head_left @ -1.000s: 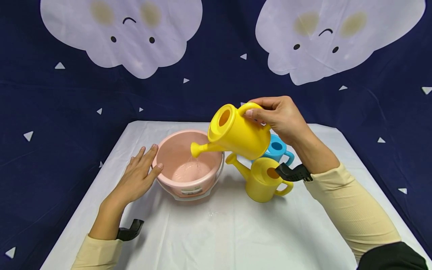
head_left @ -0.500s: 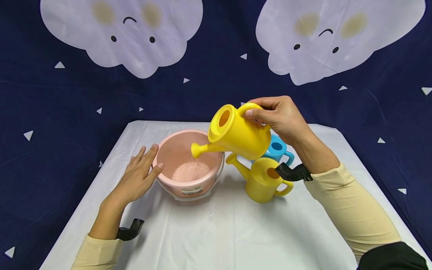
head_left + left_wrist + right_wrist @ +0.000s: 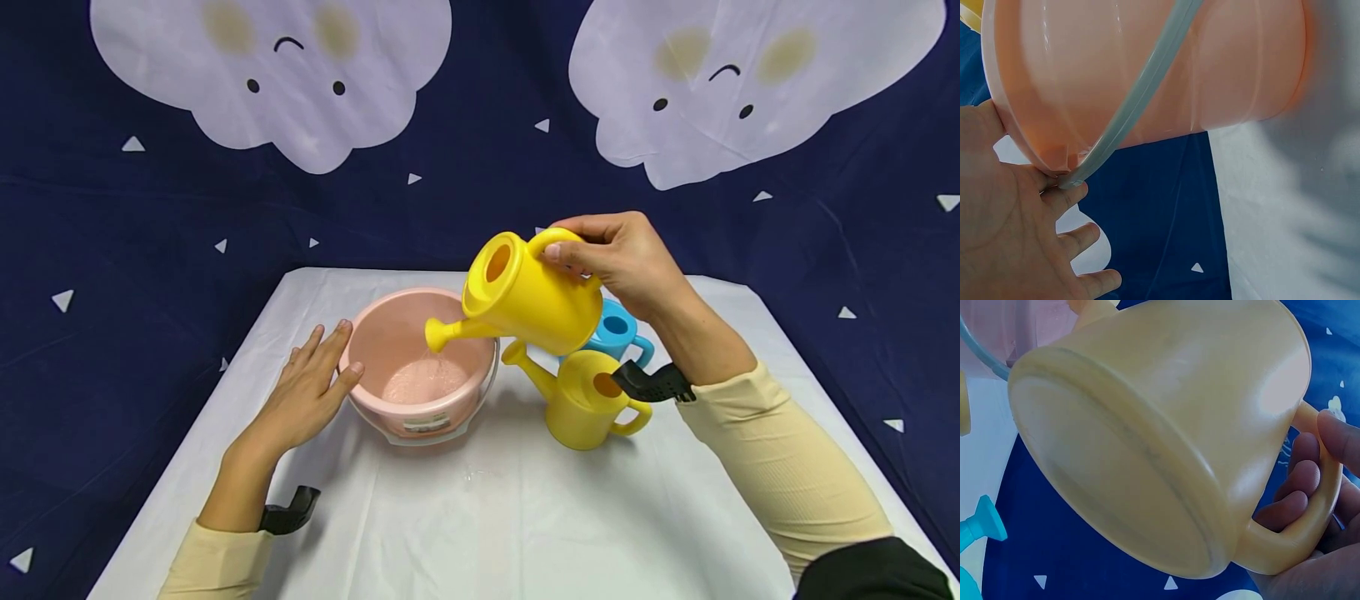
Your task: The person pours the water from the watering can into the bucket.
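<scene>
A person in cream sleeves works around a pink bucket (image 3: 401,329), which stands upright on a white-covered table (image 3: 570,533) before a dark blue backdrop (image 3: 487,204) with clouds and small triangles.

Up and to the right of the bucket, the right hand (image 3: 633,262) holds a raised yellow watering can (image 3: 528,292). The thumb and curled fingers are clamped on the can's loop handle (image 3: 1275,550), leaving its body untouched; that grip probably makes the tilt easy to control. The can leans toward the bucket, its spout head (image 3: 435,335) over the opening, and thin streams of clear liquid fall inside. The low spout seems placed there so that the bucket catches the flow.

At the bucket's left rim, the left hand (image 3: 303,404) has its fingers straight and apart. The left wrist view shows it touching the rim beside the end of the grey bail (image 3: 1144,94); the other fingertips are off the bucket. It grips nothing, so the contact is likely a light steadying touch.

Near the bucket's right side, a second yellow can (image 3: 573,408) stands upright, spout toward the bucket. Farther back on that side is a blue can (image 3: 615,325), partly hidden by the raised can. Both appear set aside, leaving the bucket's opening free.
</scene>
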Tool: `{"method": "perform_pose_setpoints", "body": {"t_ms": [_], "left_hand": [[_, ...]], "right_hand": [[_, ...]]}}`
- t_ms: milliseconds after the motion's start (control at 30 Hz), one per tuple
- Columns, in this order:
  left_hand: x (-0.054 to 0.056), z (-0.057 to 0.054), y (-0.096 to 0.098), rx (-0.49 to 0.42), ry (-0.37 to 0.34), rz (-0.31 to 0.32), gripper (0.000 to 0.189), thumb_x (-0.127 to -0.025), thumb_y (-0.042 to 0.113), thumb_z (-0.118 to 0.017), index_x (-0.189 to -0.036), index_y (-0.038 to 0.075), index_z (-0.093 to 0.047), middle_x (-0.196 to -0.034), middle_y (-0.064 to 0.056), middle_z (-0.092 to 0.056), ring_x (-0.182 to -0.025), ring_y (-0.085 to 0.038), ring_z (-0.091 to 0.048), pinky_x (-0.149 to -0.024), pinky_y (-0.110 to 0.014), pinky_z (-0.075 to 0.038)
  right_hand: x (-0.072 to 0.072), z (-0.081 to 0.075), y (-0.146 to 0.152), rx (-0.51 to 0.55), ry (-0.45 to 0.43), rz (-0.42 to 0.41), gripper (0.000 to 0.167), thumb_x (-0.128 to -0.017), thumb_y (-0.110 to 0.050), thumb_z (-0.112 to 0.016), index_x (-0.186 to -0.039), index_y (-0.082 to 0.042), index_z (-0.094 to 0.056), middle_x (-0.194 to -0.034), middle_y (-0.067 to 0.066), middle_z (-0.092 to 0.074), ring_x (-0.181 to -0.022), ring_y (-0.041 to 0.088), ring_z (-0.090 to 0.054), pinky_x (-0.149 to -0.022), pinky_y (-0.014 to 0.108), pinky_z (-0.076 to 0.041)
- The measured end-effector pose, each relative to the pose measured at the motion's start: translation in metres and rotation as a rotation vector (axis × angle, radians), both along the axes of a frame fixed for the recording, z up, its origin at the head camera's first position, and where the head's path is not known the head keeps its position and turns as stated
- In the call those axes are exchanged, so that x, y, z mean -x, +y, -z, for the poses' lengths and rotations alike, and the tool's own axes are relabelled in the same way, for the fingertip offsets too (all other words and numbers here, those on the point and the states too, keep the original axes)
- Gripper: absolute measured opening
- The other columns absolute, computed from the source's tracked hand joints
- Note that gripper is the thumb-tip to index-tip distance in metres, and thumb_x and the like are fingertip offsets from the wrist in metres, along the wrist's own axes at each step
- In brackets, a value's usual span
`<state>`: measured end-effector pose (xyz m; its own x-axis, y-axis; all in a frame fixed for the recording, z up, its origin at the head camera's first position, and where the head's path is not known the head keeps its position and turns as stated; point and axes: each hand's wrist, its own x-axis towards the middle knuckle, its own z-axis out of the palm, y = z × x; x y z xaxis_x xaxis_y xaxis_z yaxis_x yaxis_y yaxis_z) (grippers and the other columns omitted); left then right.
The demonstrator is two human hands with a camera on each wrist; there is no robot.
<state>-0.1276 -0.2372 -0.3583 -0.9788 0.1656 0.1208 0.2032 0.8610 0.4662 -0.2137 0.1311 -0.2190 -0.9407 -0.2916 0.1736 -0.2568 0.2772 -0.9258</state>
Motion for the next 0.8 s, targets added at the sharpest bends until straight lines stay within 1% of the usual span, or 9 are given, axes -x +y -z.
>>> {"method": "perform_pose_setpoints", "body": {"t_ms": [367,800], "left_hand": [[-0.0001,-0.0003,0.0008,0.001,-0.005,-0.005,0.065,-0.1,0.048,-0.032,-0.153,0.018,-0.011,-0.16,-0.008,-0.014,-0.149,-0.034,-0.001,-0.115,-0.063,-0.001],[-0.0004,-0.0001,0.0009,0.0,-0.008,-0.007,0.065,-0.1,0.048,-0.032,-0.153,0.018,-0.011,-0.16,-0.008,-0.014,-0.149,-0.034,-0.001,-0.115,-0.063,0.0]], "right_hand": [[-0.0011,-0.001,-0.0012,-0.002,-0.007,0.004,0.032,-0.082,-0.019,-0.074,-0.107,-0.002,-0.07,-0.085,-0.002,-0.071,-0.075,0.019,-0.058,-0.065,0.024,-0.05],[-0.0009,-0.0009,0.0004,-0.014,-0.006,-0.017,0.033,-0.081,-0.021,-0.074,-0.108,-0.003,-0.07,-0.088,0.001,-0.07,-0.075,0.018,-0.057,-0.065,0.021,-0.051]]}}
